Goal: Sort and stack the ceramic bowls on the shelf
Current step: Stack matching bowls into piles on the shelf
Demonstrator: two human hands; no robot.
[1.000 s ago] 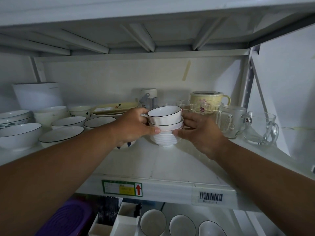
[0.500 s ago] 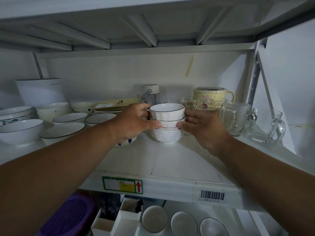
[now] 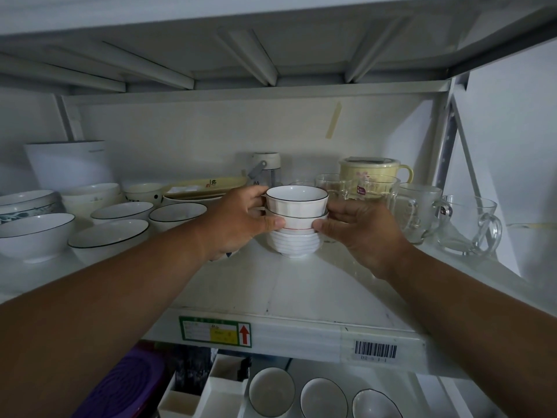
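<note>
Above barcode label [image 3: 375, 350], left hand [image 3: 238, 220] and right hand [image 3: 366, 229] clasp bowl stack [image 3: 295, 220].

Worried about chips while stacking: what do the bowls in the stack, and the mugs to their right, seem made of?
The stack of bowls looks like glazed white ceramic: opaque and glossy, with thin painted rim lines. The bottom bowl is ribbed, and could be melamine. The mugs look like clear glass: the shelf shows through them.

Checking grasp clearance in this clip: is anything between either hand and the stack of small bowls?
Nothing visible. The left hand and right hand already clasp the stack of small bowls from opposite sides. The glass cups stand behind it.
</note>
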